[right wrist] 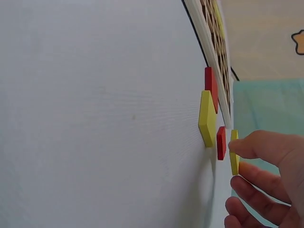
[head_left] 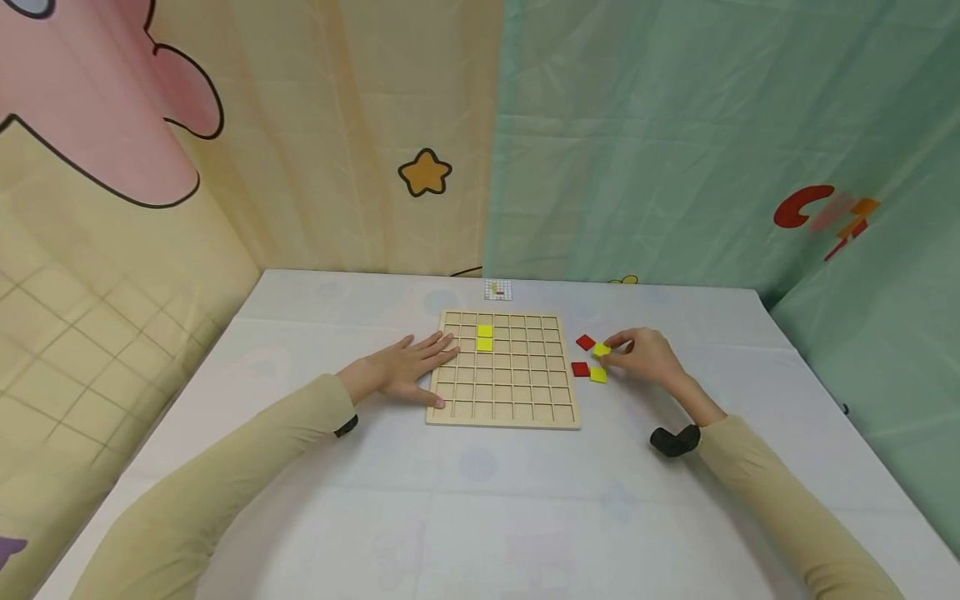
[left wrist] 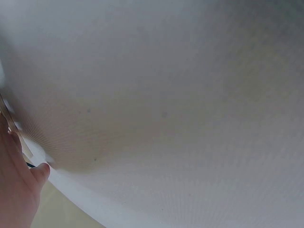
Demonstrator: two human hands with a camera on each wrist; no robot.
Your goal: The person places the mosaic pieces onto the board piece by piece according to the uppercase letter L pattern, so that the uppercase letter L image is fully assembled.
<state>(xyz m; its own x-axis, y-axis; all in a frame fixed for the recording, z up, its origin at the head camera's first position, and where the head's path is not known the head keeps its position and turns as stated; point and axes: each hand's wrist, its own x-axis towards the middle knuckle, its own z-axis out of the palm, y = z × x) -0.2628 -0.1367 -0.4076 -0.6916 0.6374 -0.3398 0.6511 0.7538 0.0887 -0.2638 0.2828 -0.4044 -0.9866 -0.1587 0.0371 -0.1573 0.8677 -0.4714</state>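
board [head_left: 502,375]: was judged stiff, best steadied by its edge | left hand [head_left: 405,367]: was laid on board's left side, fingers spread | right hand [head_left: 645,354]: yellow tile [right wrist: 234,164] was pinched in it, right of board; yellow tile was judged light, hard, best gripped by opposite edges

Matt, wood-like grid board [head_left: 504,392], smooth matt yellow tile [head_left: 600,350], creased cloth curtain [head_left: 637,150].
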